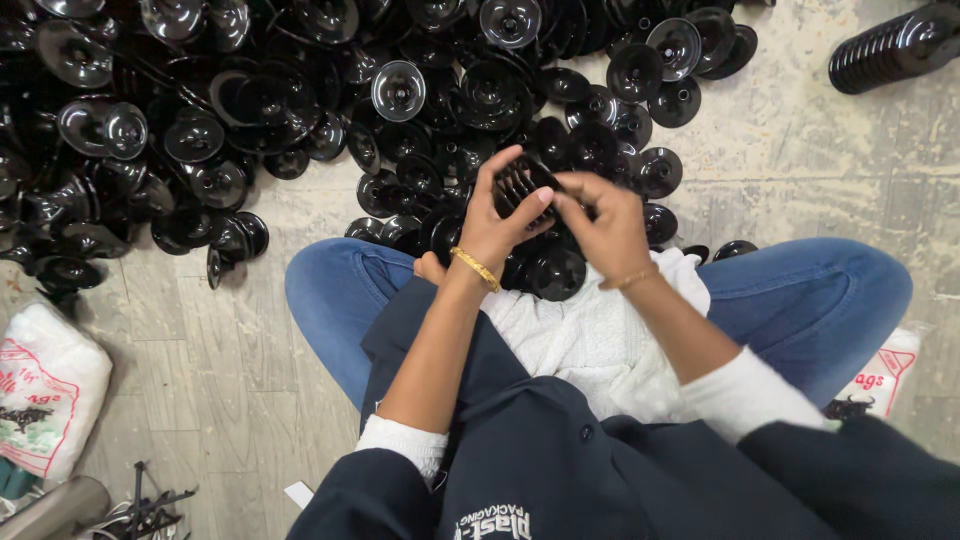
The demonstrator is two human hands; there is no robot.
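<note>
1. Both your hands close on one short stack (522, 185) of black discs, held just above your lap: your left hand (492, 222) wraps it from the near side with the thumb up along its edge, and your right hand (600, 222) pinches its far end with fingertips.
2. Keep the left palm under the stack as a cradle, so the discs stay nested and none slips out sideways; let the right fingertips do the squaring.
3. Press along the stack's axis, not across it. As I judge it, a slanted push would fan the discs apart.
4. Mind the gold bangle (474, 267) on your left wrist and the thin one on your right; keep them off the glossy rims.
5. A few loose discs (556, 270) lie on the white cloth (590, 330) across your lap, right under your hands, within easy reach.
6. Your knees in blue jeans (830, 300) spread to either side on the worn floor (230, 370); printed white bags (45, 385) sit by each.
7. Beyond your hands, the big heap (300, 100) of loose discs covers the floor, well within arm's reach.
8. Farthest off, at top right, a long finished stack (895, 48) lies on its side, apart from the heap.
</note>
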